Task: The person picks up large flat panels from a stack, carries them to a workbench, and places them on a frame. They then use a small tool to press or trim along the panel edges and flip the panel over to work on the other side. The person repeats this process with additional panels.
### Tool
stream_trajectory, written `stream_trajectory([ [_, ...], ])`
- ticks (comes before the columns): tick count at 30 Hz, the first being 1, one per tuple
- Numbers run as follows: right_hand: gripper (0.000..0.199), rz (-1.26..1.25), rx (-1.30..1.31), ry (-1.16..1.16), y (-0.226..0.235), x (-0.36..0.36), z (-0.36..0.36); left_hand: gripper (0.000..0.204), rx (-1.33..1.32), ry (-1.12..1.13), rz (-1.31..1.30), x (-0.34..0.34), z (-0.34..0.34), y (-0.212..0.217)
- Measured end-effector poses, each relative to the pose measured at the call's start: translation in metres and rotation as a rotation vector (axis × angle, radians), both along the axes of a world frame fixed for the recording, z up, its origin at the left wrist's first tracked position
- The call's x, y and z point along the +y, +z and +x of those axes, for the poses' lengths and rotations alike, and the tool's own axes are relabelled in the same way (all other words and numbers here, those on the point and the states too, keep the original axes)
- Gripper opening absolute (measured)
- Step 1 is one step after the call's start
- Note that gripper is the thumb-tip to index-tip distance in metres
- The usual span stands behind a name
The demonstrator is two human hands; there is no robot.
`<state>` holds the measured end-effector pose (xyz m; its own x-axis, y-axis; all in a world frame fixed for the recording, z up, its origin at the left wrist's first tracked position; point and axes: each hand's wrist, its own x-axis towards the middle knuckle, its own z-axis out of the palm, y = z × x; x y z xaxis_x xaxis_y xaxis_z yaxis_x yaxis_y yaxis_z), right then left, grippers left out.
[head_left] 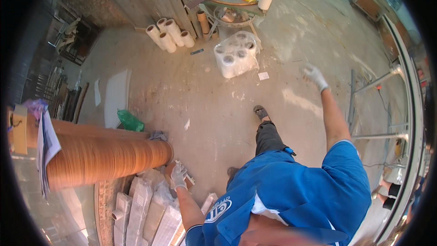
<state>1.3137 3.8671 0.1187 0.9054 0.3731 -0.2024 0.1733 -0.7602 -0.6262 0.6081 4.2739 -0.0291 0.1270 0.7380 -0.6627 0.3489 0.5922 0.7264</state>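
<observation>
Left hand (pixel 178 176), gloved and closed on a small pale stick (pixel 187 177), sits just beside the near end of the wood-grain roll (pixel 104 155), whose long axis runs leftward; right hand (pixel 315 75) hangs open, far off.

I see my own body from above: a bright blue short-sleeved work shirt with a white printed emblem near the left shoulder and a white patch lower on the front. Both arms are bare below the sleeves. My left hand (pixel 178 176) and right hand (pixel 315 76) wear pale grey-white work gloves. Dark trousers run down to dark sandal-like shoes.
</observation>
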Motion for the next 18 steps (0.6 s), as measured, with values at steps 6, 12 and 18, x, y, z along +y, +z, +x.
stream_trajectory([
  [6,0.057,0.056,-0.318,0.080,0.142,0.150,0.274,0.032,0.184,-0.406,0.095,-0.057,0.166,-0.042],
  [12,0.070,-0.257,-0.832,0.127,0.132,0.225,0.496,0.030,0.296,-0.278,-0.361,-0.183,0.245,-0.029],
  [18,0.067,-0.225,-0.755,0.566,0.095,0.261,0.628,0.039,0.305,0.063,-0.225,-0.202,0.294,0.003],
])
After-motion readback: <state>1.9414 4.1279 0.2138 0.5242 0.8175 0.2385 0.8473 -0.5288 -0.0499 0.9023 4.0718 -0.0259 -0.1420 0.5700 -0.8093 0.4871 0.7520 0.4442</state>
